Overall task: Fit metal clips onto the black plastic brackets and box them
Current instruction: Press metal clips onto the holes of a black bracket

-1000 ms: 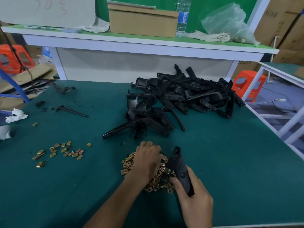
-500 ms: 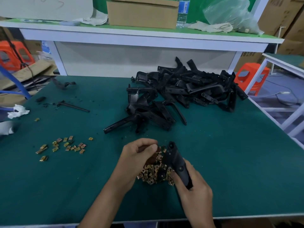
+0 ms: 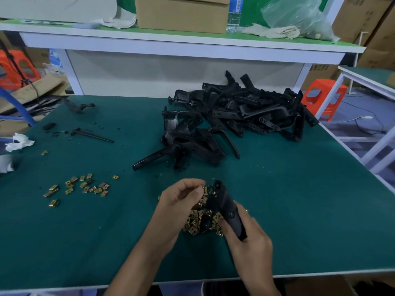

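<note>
The black bracket (image 3: 226, 208) stands tilted in my right hand (image 3: 250, 242), which is wrapped around its lower end, with the bracket's top end pointing away from me above the heap of brass-coloured clips (image 3: 198, 223). My left hand (image 3: 177, 201) is curled just beside that top end, thumb and fingertips pinching what looks like a single clip (image 3: 204, 190). It is small and partly hidden by my fingers, so I cannot be sure. The clip sits close to the bracket's end but is not yet on it.

The heap lies on the green desk (image 3: 299, 210) under both hands. A thin scatter of more clips (image 3: 85, 185) lies well off to my left. Behind the heap, a big tangled pile of brackets (image 3: 235, 120) stretches toward the far right of the desk, and I see no clips on any of them from here.

I judge the job to be near its start. One bracket is in hand, its clip is unseated, and the pile is waiting. No finished brackets are set aside anywhere I can see. The only box in view is a cardboard box (image 3: 181, 13) up on the shelf (image 3: 171, 42) beyond the desk. Nothing shows it holding parts, so all the boxing remains to be done.
</note>
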Demonstrator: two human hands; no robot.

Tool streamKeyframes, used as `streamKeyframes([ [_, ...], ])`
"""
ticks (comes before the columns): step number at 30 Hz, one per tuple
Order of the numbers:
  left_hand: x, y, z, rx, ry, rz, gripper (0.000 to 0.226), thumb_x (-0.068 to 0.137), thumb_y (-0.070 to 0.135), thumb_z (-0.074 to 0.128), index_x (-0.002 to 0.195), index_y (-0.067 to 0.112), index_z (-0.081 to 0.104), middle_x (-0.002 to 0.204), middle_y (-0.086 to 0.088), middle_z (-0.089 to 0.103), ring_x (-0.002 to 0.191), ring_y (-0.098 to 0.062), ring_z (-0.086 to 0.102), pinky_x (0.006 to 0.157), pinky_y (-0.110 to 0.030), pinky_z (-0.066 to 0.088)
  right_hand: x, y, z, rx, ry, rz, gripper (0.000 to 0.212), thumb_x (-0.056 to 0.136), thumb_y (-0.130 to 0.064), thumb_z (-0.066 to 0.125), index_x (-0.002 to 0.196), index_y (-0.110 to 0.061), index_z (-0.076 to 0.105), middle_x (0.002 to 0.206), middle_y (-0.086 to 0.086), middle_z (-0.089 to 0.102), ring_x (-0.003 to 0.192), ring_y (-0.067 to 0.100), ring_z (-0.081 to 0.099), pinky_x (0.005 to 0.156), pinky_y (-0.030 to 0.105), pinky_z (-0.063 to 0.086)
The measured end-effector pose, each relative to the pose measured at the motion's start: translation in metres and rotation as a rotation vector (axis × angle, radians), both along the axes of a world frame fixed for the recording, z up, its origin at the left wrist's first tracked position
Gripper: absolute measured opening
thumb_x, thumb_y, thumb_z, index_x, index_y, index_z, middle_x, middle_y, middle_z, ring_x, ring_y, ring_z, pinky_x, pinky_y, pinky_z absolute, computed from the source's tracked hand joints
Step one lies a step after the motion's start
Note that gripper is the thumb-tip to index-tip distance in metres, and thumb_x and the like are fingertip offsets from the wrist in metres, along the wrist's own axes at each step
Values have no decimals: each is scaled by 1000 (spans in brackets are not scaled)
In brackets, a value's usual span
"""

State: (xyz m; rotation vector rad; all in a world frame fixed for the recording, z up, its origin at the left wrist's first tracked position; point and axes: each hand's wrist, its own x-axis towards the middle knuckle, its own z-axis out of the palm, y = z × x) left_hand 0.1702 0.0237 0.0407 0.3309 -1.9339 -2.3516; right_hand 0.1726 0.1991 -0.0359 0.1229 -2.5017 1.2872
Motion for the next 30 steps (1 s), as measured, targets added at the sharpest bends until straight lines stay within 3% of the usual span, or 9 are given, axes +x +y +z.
streamKeyframes([
  [5, 0, 0, 1, -87, 28, -57, 28, 102, 14, 58, 101, 33, 77, 97, 5, 76, 97, -10, 69, 90, -26, 53, 0, 0, 0, 0, -7, 2, 58, 78, -60, 65, 131, -37, 66, 89, -15, 66, 81, 4, 65, 72, 34, 54],
  [10, 0, 1, 2, -91, 29, -54, 26, 101, 11, 59, 112, 27, 75, 104, 2, 77, 102, -13, 70, 91, -25, 55, 1, 0, 0, 6, 4, 18, 58, 79, -60, 64, 132, -35, 66, 92, -13, 67, 82, 9, 67, 71, 38, 57],
  [16, -1, -1, 5, -151, 41, -58, 21, 96, 8, 65, 109, 23, 72, 83, 12, 72, 78, 1, 65, 72, -14, 50, 0, 0, -3, 23, 13, 11, 54, 81, -61, 63, 132, -42, 62, 97, -16, 68, 85, 7, 68, 71, 38, 57],
  [23, -8, -26, 16, -419, 7, -189, 28, 91, 16, 72, 113, 33, 65, 90, 5, 76, 76, -4, 65, 72, -18, 51, -1, 0, -4, 71, -5, 28, 55, 82, -62, 65, 135, -49, 57, 94, -16, 67, 84, 8, 68, 69, 39, 57],
  [30, -21, -30, 25, -556, -6, -325, 29, 88, 18, 76, 110, 33, 65, 81, 4, 75, 64, 0, 60, 60, -15, 47, -2, -1, -4, 194, -4, 29, 55, 84, -55, 71, 136, -39, 62, 93, -10, 68, 82, 16, 68, 63, 40, 56],
])
